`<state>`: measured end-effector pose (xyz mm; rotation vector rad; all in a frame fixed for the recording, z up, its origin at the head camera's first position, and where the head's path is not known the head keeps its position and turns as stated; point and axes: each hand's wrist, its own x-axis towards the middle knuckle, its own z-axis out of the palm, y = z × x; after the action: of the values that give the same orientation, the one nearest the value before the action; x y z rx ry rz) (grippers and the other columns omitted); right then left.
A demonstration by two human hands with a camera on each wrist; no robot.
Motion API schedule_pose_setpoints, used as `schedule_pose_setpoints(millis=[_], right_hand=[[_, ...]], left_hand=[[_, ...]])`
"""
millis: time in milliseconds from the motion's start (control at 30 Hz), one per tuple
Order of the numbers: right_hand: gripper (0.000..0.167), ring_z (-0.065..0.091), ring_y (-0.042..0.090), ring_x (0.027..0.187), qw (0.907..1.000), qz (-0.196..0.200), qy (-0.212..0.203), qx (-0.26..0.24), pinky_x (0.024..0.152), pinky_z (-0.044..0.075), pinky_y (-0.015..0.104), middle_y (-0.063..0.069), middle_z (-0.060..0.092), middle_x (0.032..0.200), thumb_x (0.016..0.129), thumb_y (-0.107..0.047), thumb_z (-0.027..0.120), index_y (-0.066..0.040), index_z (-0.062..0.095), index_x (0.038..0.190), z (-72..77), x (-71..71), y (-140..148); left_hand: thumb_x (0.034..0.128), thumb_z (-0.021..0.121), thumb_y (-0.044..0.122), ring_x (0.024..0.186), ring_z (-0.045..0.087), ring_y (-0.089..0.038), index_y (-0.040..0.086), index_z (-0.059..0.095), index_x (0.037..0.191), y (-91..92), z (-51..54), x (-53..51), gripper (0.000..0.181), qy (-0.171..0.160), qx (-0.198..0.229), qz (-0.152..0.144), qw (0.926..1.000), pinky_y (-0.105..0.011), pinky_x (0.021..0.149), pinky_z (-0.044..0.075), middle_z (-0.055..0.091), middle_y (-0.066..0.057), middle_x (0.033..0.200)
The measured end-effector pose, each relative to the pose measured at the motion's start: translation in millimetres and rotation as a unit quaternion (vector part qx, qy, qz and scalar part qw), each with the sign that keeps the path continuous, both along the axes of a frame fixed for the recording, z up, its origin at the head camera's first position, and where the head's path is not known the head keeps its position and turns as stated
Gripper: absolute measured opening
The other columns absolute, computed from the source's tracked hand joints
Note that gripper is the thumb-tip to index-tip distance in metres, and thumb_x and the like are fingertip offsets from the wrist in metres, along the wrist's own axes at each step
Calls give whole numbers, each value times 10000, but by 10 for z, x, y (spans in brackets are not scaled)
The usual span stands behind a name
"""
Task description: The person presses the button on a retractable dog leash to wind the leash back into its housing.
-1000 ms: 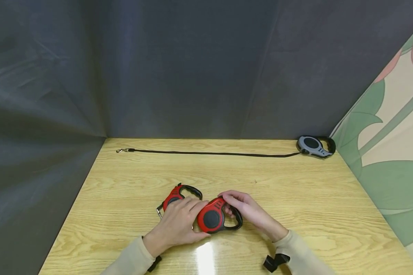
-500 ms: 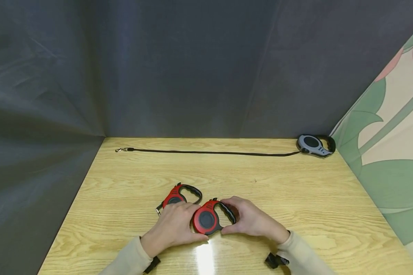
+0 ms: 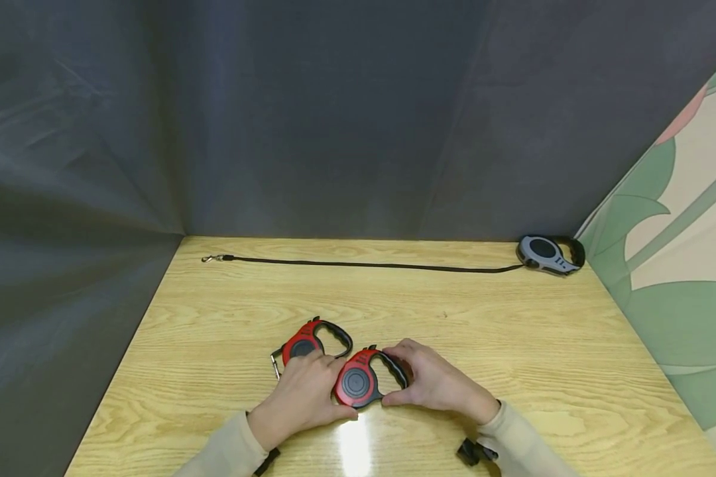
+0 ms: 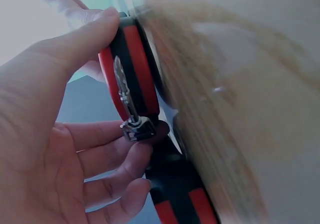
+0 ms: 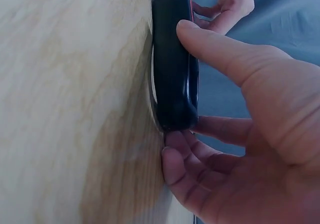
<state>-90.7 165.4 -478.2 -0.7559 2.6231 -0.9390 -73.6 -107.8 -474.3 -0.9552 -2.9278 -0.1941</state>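
Note:
A red and black retractable leash [image 3: 357, 383] lies near the table's front edge, its looped handle to the right. My left hand [image 3: 303, 397] grips its round body between thumb and fingers; in the left wrist view a metal clip [image 4: 129, 99] hangs at that end. My right hand [image 3: 441, 384] holds the black handle [image 5: 172, 59], thumb on one side and fingers on the other. A second red leash [image 3: 303, 346] lies just behind my left hand, partly hidden by it, with its clip [image 3: 276, 366] at its left.
At the back right of the wooden table [image 3: 394, 305] lies a grey and black leash [image 3: 543, 250]. Its black cord [image 3: 364, 265] stretches left along the back edge to a metal clip [image 3: 209, 258]. Dark cloth [image 3: 334, 119] hangs behind.
Since a second ago, the held leash has turned and shifted slightly left, and my right hand has moved from the handle's top to its right end. Over the last half second little has changed.

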Motion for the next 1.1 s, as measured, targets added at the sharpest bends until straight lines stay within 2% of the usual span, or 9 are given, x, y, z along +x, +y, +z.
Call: schedule_pose_setpoints(millis=[133, 267, 367, 567, 633, 733, 933, 1100], right_hand=[[825, 543, 48, 925, 10000, -45, -76, 44, 802, 503, 248, -30, 656, 1153, 761, -461, 958, -38, 660, 1405, 7, 4, 0], [829, 536, 43, 913, 9999, -41, -126, 80, 790, 497, 241, -37, 654, 1142, 776, -473, 945, -36, 650, 1416, 15, 7, 4], [800, 550, 51, 899, 9999, -19, -110, 34, 769, 499, 234, -40, 658, 1111, 821, -493, 909, -31, 648, 1420, 27, -3, 27], [670, 584, 84, 912, 9998, -85, -23, -183, 771, 506, 240, -9, 702, 1140, 954, -497, 786, -24, 654, 1410, 34, -92, 169], [596, 584, 81, 898, 9994, -190, -32, -294, 770, 513, 244, 1, 713, 1130, 989, -451, 759, -27, 664, 1397, 16, -148, 239], [494, 585, 72, 870, 9976, -468, 82, -495, 757, 523, 240, 10, 720, 1087, 1010, -360, 753, -18, 686, 1360, -19, -244, 363], [459, 620, 111, 892, 9891, -1137, 692, -630, 738, 536, 254, 100, 724, 1154, 997, -230, 775, 8, 671, 1375, -67, -399, 642], [457, 653, 204, 925, 9817, -1425, 1146, -537, 745, 553, 302, 181, 705, 1219, 997, -194, 770, 35, 658, 1376, -86, -479, 861]], left_hand=[[671, 838, 805, 865, 691, -178, 136, 768, 1224, 0, 23, 19, 870, 78, -72, -23, 9999, -309, 621, 543, 803, -11, 1064], [691, 830, 800, 915, 728, -196, 136, 757, 1264, -12, 57, 29, 879, 157, -159, -64, 9997, -334, 655, 578, 790, -25, 1122], [709, 833, 782, 957, 744, -205, 147, 756, 1274, -32, 82, 20, 853, 170, -47, -98, 9998, -353, 680, 593, 783, -29, 1156], [855, 806, 655, 1012, 765, -220, 165, 769, 1259, -105, 98, -41, 636, 345, 349, -127, 9987, -369, 725, 626, 765, -32, 1227], [889, 799, 605, 1025, 766, -227, 159, 769, 1262, -140, 95, -72, 582, 361, 483, -102, 9981, -371, 730, 628, 757, -34, 1252], [919, 788, 558, 1059, 762, -232, 176, 768, 1252, -201, 82, -141, 507, 199, 718, 15, 9972, -390, 741, 628, 749, -18, 1266], [949, 782, 467, 1125, 747, -235, 203, 767, 1239, -423, 52, -340, 392, -305, 1241, 390, 9910, -450, 810, 624, 738, 0, 1299], [942, 808, 434, 1098, 755, -240, 193, 769, 1240, -638, 34, -487, 385, -238, 1432, 661, 9872, -473, 819, 619, 741, 12, 1289]])
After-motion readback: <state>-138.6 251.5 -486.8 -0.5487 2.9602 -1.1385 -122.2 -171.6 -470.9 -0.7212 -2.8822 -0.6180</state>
